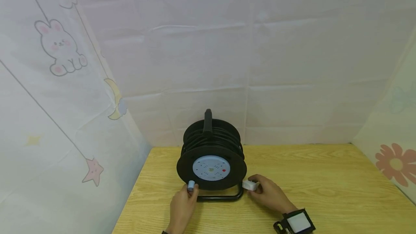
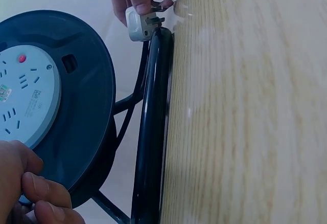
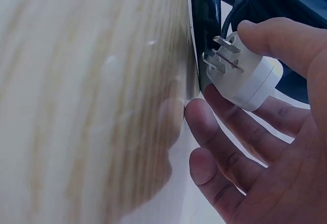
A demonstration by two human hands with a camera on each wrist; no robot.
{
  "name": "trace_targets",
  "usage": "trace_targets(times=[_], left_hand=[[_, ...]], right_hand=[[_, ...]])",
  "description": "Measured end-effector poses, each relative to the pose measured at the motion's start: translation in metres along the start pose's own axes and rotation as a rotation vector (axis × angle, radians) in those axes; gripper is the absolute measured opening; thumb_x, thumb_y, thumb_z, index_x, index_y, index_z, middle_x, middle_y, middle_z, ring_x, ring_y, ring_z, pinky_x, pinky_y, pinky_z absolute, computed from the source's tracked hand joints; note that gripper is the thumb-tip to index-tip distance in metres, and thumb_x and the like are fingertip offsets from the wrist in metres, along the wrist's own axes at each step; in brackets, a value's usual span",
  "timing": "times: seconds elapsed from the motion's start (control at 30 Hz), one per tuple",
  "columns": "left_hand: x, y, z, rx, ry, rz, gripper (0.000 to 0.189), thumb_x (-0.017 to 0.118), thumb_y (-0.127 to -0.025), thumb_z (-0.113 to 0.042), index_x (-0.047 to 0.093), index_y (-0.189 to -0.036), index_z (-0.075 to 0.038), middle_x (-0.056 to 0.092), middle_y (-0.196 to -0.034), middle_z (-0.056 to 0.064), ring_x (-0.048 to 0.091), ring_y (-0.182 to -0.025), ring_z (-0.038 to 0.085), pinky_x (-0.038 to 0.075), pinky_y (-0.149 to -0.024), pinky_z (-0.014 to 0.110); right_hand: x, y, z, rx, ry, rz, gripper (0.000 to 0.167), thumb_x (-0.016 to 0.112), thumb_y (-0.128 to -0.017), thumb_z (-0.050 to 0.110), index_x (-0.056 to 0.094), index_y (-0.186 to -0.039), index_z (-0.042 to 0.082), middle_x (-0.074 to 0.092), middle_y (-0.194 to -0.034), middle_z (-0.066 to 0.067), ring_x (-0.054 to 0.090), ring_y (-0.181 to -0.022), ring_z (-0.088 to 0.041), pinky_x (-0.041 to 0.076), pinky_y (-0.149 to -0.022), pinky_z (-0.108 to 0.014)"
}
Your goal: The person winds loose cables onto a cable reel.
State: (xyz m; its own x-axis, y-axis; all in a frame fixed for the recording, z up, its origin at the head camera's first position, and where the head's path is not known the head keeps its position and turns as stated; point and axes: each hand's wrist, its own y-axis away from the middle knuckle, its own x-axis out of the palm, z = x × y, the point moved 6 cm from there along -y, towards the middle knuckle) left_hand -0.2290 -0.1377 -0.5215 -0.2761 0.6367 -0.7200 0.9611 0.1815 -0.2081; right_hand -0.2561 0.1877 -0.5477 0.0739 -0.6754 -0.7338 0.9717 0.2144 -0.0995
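Observation:
A black cable reel [image 1: 212, 133] stands on the table with its pale blue socket panel [image 1: 203, 172] facing forward. At the reel's lower left, my left hand [image 1: 182, 205] pinches a small light blue cylindrical piece [image 1: 191, 186], whose kind is unclear. The left wrist view shows those fingers [image 2: 48, 193] curled in front of the reel, hiding most of the piece. Beside the lower right of the stand, my right hand [image 1: 269, 195] holds a white plug adapter [image 3: 242, 78] between thumb and fingers. Its metal prongs [image 3: 223, 60] point away from the palm.
The reel's black tube stand [image 1: 221, 198] rests on the wood-grain table [image 1: 308, 176]. A black handle [image 1: 208, 124] rises at the reel's top. Behind the table hangs a pale sheet [image 1: 201, 64], and a printed curtain [image 1: 61, 118] borders the left side.

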Motion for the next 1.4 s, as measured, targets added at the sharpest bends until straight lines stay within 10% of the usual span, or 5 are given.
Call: trace_targets(times=[1.4], left_hand=[[-0.021, -0.007, -0.002, -0.038, 0.053, -0.026, 0.035, 0.067, -0.104, -0.033, 0.054, -0.078, -0.015, 0.044, -0.061, -0.007, 0.041, -0.053, 0.011, 0.032, -0.052, 0.029]], right_hand=[[0.007, -0.004, 0.002, -0.062, -0.031, 0.038, 0.052, 0.079, -0.095, 0.011, 0.059, -0.143, 0.011, 0.068, -0.12, -0.004, 0.058, -0.079, -0.001, 0.049, -0.065, -0.023]])
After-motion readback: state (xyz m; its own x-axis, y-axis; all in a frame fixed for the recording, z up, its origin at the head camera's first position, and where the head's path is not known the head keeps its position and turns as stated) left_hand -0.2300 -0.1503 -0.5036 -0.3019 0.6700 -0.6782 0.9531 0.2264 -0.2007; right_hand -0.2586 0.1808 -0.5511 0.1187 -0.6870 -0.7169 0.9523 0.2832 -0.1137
